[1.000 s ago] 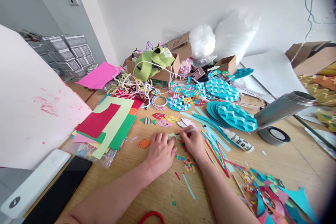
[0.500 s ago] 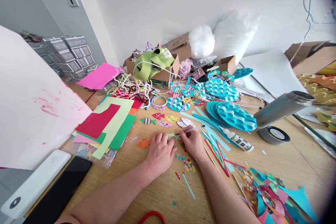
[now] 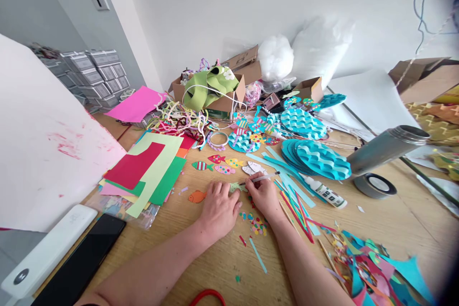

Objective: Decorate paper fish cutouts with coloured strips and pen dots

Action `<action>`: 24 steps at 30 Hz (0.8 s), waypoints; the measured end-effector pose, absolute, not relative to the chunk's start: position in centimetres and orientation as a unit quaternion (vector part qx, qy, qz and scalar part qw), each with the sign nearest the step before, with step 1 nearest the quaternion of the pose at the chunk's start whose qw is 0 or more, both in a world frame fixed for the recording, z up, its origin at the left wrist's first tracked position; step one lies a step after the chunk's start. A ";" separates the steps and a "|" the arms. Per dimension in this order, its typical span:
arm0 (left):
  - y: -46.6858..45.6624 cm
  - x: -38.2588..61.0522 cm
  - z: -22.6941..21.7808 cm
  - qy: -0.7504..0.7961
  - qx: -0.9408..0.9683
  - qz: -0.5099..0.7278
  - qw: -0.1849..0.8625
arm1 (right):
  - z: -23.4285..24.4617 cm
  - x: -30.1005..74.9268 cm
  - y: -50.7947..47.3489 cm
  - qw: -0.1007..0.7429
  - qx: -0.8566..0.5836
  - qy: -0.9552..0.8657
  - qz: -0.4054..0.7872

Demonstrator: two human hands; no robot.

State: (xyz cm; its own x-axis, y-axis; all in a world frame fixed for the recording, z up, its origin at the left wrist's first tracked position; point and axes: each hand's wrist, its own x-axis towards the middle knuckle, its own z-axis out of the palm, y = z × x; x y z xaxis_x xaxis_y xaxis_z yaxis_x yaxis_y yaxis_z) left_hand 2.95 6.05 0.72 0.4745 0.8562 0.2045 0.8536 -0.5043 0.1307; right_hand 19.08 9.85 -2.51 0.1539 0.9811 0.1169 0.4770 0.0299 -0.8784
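Note:
My right hand [image 3: 264, 197] pinches a slim pen [image 3: 263, 178], its tip down at a small pale green paper fish [image 3: 235, 186] with dark dots. Lying flat on the table, my left hand [image 3: 218, 205] steadies the fish's near edge with its fingertips and partly covers it. Left of that hand lies an orange paper fish [image 3: 196, 196]. Just beyond are a striped fish [image 3: 202, 166], a pink spotted fish [image 3: 224, 169], a yellow one [image 3: 234, 162] and white ones [image 3: 254, 168]. Small coloured paper dots [image 3: 258, 226] are scattered between my wrists.
Coloured paper sheets [image 3: 161, 172] are stacked left, near a black phone [image 3: 81, 263]. To the right are wavy blue discs [image 3: 319, 158], a glue bottle [image 3: 326, 192], paper strips [image 3: 296, 210], a metal flask [image 3: 389, 148], a tape roll [image 3: 375, 185] and paper scraps [image 3: 380, 267]. Red handles [image 3: 208, 292] show at the front.
Almost nothing differs. Both hands keep their places, with the pen still at the green fish.

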 end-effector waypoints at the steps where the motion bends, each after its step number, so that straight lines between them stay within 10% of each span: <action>1: 6.0 3.0 0.7 0.498 0.858 0.123 0.005 | -2.5 19.1 9.9 0.424 -0.630 -0.579 0.297; 24: 6.0 2.9 0.7 0.499 0.858 0.124 0.008 | -2.2 19.0 9.8 0.421 -0.629 -0.592 0.277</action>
